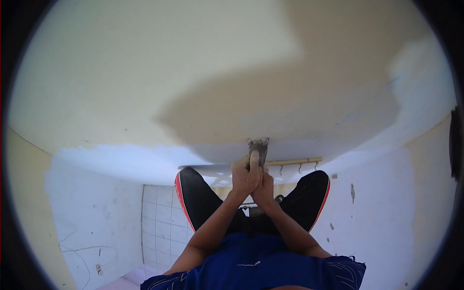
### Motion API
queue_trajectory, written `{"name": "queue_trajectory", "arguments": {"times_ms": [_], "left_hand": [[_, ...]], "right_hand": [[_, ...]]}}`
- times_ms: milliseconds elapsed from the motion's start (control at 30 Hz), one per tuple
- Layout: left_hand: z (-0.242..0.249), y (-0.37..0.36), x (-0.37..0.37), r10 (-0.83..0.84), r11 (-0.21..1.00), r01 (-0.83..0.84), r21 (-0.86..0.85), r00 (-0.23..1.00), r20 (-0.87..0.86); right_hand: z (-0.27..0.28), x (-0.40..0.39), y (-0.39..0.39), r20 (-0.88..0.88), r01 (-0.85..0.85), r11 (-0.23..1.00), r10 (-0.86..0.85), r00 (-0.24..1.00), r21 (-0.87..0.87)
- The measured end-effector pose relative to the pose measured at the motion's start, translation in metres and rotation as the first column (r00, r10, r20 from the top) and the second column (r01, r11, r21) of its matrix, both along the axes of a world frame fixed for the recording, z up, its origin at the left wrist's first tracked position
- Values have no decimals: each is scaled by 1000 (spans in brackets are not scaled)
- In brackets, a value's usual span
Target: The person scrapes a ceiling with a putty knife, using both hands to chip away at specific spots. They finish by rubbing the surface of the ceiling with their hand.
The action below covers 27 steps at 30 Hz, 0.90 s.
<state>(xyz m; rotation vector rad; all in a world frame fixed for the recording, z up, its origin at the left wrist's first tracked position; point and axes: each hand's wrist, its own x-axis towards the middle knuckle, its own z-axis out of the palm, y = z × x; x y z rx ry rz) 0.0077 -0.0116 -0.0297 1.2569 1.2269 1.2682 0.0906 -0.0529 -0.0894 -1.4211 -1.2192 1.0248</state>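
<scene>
Wall point(121, 63), broad, cream-painted with a whitish band, spans the far side. I see bare forearms point(218, 220) converging from near left and right, elbows bent. The bare left hand point(245, 179) grips the flat, grey-stained, metal-looking scraper point(259, 143), thumb laid along it; the bare right hand point(263, 189) clasps alongside, fingers partly hidden. The scraper sits mid-scene, blade toward the wall. I judge it light, stiff, perhaps slippery with dust, best held behind the blade.
</scene>
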Motion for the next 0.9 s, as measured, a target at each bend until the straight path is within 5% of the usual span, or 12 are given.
{"name": "queue_trajectory", "arguments": {"times_ms": [100,167,300,367,433,500,633,833,900], "left_hand": [[0,0,4,-35,998,38,-41,997,63],[-14,1,8,-78,994,95,-56,966,246],[-28,-3,26,-51,990,85,-112,960,276],[-24,-7,40,-32,990,91,-108,892,450],[-23,-9,51,-37,984,116,-138,881,471],[-20,-10,61,-75,949,274,-154,673,736],[-21,-9,72,-95,903,418,-103,427,899],[-7,-8,62,-43,871,486,-77,231,972],[-6,-7,62,-13,856,503,-118,249,968]], "right_hand": [[3,-1,-1,-59,38,999,-37,998,18],[4,4,-3,96,33,996,-41,995,83],[16,26,-2,255,10,997,-31,966,82],[27,40,-6,322,11,998,-29,946,58],[44,58,-7,525,-13,998,-25,851,69],[66,72,-10,603,-20,997,-26,797,70],[106,83,-13,801,-48,999,28,598,1],[132,67,-12,904,-39,999,-1,428,19],[133,66,-12,921,-30,999,31,387,-21]]}}
